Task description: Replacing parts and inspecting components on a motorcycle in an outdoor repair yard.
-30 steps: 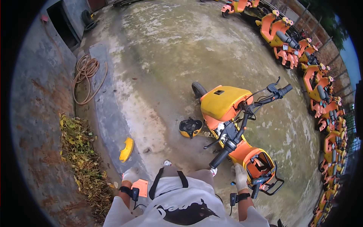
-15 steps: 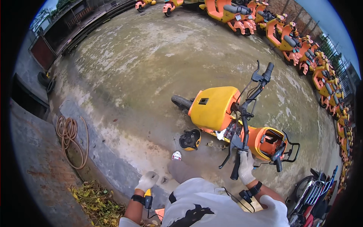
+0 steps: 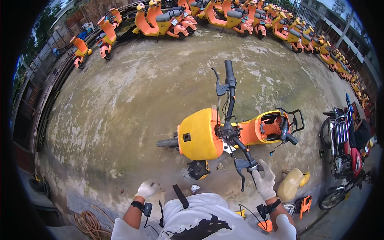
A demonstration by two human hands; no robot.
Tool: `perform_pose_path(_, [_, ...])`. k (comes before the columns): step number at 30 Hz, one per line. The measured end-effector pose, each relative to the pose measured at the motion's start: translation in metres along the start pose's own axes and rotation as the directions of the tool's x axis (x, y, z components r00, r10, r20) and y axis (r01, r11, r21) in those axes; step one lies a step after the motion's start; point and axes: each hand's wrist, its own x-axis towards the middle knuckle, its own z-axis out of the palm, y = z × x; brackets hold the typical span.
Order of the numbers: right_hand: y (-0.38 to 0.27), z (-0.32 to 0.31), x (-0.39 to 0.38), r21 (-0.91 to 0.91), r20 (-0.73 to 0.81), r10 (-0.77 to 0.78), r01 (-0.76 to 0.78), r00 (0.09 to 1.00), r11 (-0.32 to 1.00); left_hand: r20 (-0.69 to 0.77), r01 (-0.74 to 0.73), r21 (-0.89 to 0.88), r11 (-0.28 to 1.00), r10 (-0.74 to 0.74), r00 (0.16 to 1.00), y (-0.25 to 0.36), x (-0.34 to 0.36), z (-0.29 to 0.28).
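Note:
Before me stands a yellow and orange scooter (image 3: 200, 134), its front wheel to the left and its handlebar (image 3: 231, 105) running away from me. My right hand (image 3: 265, 182), in a white glove, is closed round the near handlebar grip (image 3: 253, 167), beside the brake lever (image 3: 241, 172). The gloved left hand (image 3: 147, 189) hangs in the air left of my body, fingers loosely apart, holding nothing. Behind the handlebar the seat compartment (image 3: 272, 125) is uncovered, and a dark pistol-shaped tool (image 3: 286, 132) rests at its rear. A black and yellow helmet-like shell (image 3: 199, 170) lies on the ground near the scooter.
A red motorcycle (image 3: 345, 150) stands at the right. Nearer lie a tan cover (image 3: 291, 185), a round lamp (image 3: 289, 208) and an orange plastic part (image 3: 306, 206). Parked scooters (image 3: 224, 18) line the far side. A coiled hose (image 3: 89, 224) lies at the lower left.
My view has turned to the right, showing more of the motorcycle. The handlebar has swung, and my right hand now sits further out along its near grip. My left hand's fingers have loosened.

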Motion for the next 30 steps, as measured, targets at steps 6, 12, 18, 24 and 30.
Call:
perform_pose_path(6, [-0.08,-0.008,-0.063,-0.118,-0.354,-0.167,0.134,0.92,0.984,-0.052,-0.46,-0.13,0.878,0.457,0.888,0.122,0.149,-0.072])
perform_pose_path(12, [-0.11,0.125,-0.075,0.041,-0.08,0.221,-0.219,0.972,0.975,0.011,-0.484,-0.217,0.848,0.498,0.867,0.202,0.277,-0.077])
perform_pose_path(18, [-0.084,0.219,-0.006,0.261,-0.223,0.728,-0.68,0.648,0.685,-0.034,-0.736,-0.321,0.596,0.769,0.638,0.308,0.303,-0.088])
perform_pose_path(24, [-0.057,0.276,0.053,0.501,-0.273,0.852,-0.69,0.446,0.522,0.202,-0.739,-0.331,0.586,0.809,0.551,0.331,0.365,-0.057])
perform_pose_path(30, [-0.087,0.283,0.058,0.805,-0.372,0.875,-0.362,0.309,0.47,0.213,-0.611,-0.194,0.767,0.641,0.737,0.238,0.449,-0.004])
